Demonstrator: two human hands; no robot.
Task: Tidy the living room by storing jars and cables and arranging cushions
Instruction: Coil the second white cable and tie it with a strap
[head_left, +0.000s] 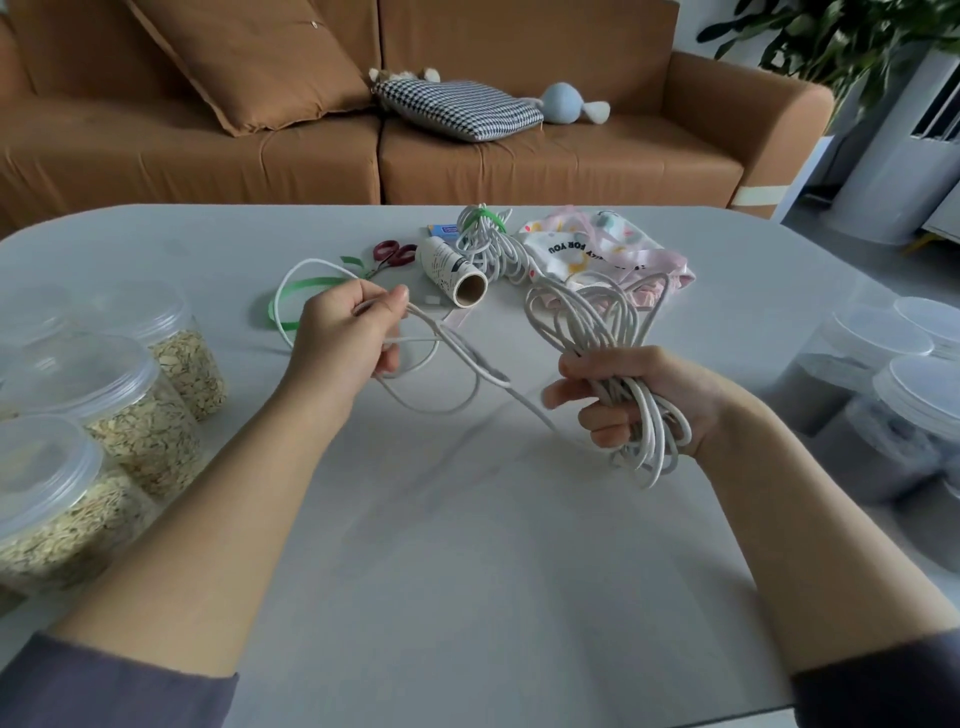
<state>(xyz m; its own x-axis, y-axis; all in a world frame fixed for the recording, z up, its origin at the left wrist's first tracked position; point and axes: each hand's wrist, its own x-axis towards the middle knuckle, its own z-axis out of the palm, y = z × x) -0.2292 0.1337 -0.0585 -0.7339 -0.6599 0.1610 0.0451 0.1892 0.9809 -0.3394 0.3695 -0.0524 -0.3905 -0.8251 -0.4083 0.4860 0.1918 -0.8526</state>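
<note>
Clear plastic jars (119, 410) of pale flakes crowd the smooth grey table's (467, 545) left edge. Above it, the right hand (634, 395) is fisted round a looped bundle of white cable (602, 332), while the left hand (348, 338) pinches its loose strand. Beyond lie a cardboard tube (454, 273) and red scissors (395, 253), then a brown sofa (519, 166) with a checked cushion (457, 109)
</note>
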